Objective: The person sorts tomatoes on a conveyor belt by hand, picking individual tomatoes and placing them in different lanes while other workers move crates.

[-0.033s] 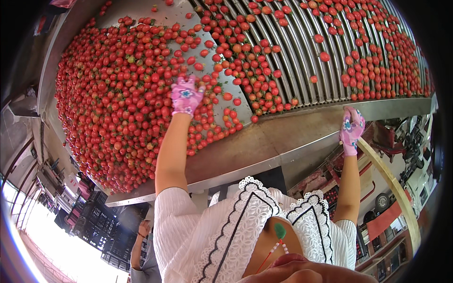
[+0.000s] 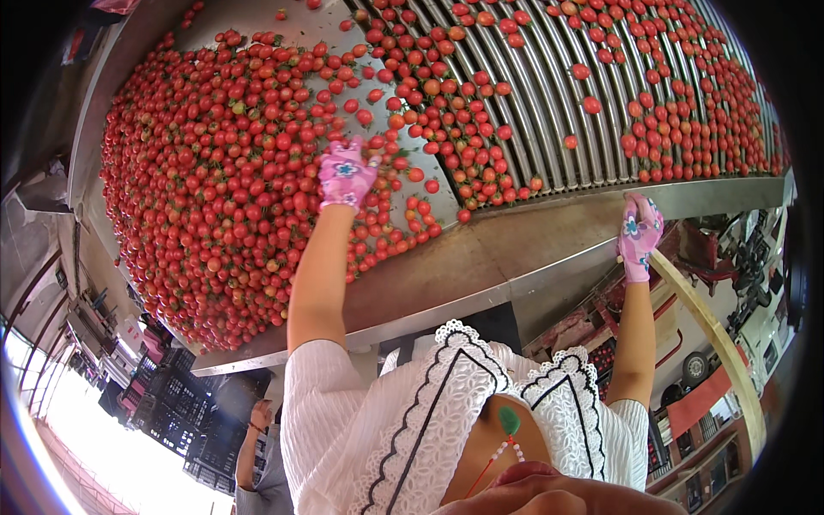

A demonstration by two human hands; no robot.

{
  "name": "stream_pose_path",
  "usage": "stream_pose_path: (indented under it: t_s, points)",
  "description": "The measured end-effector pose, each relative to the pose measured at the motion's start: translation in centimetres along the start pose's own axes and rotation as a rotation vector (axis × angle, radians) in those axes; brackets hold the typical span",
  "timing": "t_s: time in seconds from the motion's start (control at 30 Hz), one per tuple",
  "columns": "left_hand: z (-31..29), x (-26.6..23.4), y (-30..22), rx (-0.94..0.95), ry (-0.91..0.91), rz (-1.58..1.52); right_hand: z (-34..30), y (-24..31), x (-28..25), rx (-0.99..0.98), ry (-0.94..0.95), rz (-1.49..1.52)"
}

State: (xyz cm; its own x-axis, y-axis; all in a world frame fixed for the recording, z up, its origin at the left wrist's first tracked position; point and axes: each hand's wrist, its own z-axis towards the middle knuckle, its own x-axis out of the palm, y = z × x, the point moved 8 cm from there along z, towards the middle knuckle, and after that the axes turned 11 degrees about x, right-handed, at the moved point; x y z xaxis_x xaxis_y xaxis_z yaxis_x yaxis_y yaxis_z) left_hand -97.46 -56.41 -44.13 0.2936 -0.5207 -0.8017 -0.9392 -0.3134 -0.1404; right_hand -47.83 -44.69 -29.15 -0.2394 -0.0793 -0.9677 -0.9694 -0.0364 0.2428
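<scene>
My left hand (image 2: 348,174), in a pink flowered glove, lies on the right side of a big heap of small red tomatoes (image 2: 215,163). Its fingers are apart, touching several of the fruits, and it grips none that I can see. The heap sits on a sloping metal tray (image 2: 442,196). Over at the right, my right hand (image 2: 640,238), gloved alike, has its fingers curled at the metal side rim (image 2: 708,199) beside the rollers. Its palm side is hidden from view.
Metal rollers (image 2: 536,103) carrying scattered tomatoes run off to the right of the tray. A wooden bar (image 2: 712,335) curves below my right hand. Dark crates (image 2: 163,390) stand at the lower left, near another person's arm (image 2: 251,446).
My left hand has shifted a little to the right over the tomatoes. A few loose tomatoes on the tray have rolled slightly to the right. My right hand stays where it was.
</scene>
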Motion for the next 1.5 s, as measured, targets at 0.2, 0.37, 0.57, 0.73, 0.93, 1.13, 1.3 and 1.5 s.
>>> stream_pose_path:
  t_s: [0.2,0.37,0.57,0.73,0.93,1.13,1.3,1.5]
  points:
    - [-0.1,5.6,-7.8,0.052,-0.057,-0.245,0.5,-0.1,0.6,0.011,-0.006,-0.035]
    - [-3.4,6.8,-11.2,0.352,0.096,-0.521,0.1,0.4,1.9,-0.088,0.055,-0.104]
    - [-15.2,0.5,-5.1,0.088,-0.228,-0.470,0.0,-2.9,7.4,-0.042,0.398,-0.217]
    - [-25.2,3.0,0.3,-0.239,-0.467,-0.304,0.1,-2.3,8.8,-0.377,0.327,-0.313]
    - [-28.5,2.2,-0.3,-0.433,-0.823,-0.488,1.2,-3.5,11.0,-0.474,0.249,-0.625]
    - [-26.9,3.4,-2.5,-0.373,-0.718,-0.395,1.8,-0.8,12.8,-0.415,0.372,-0.411]
    - [-26.3,3.4,-1.9,-0.329,-0.671,-0.417,2.2,0.3,13.4,-0.381,0.435,-0.297]
    - [-25.9,3.5,-2.4,-0.313,-0.639,-0.383,2.1,1.1,13.9,-0.353,0.494,-0.195]
